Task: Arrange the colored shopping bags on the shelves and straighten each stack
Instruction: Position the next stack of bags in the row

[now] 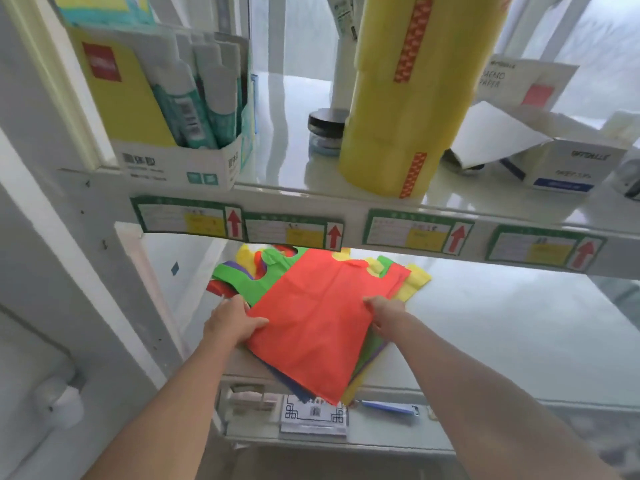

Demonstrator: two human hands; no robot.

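Upper left of frame: open carton of glue-stick packs on the upper shelf, not part of the job.

Lower left of centre: left hand on the near-left edge of the red bag. Thumb lies on top of the red sheet, fingers tucked at the edge, so I read it as pinching the bag.

Centre: stack of colored shopping bags on the lower shelf, just under the row of price labels. Stack is fanned and skewed: green, yellow, purple edges poke out at the back left and right, and the near corner hangs past the shelf lip.

Right of centre: right hand at the right edge of the red bag, fingers curled round it and gripping; fingertips hidden under the sheet.

Step in hand, my judgement: squaring the stack. To do it well I would press both edges inward together, rotate the pile until its sides run parallel with the shelf front, then slide it back off the lip. Thin bags slip, so keep the pressure even.

Upper right: tall yellow roll stack, opened white box.
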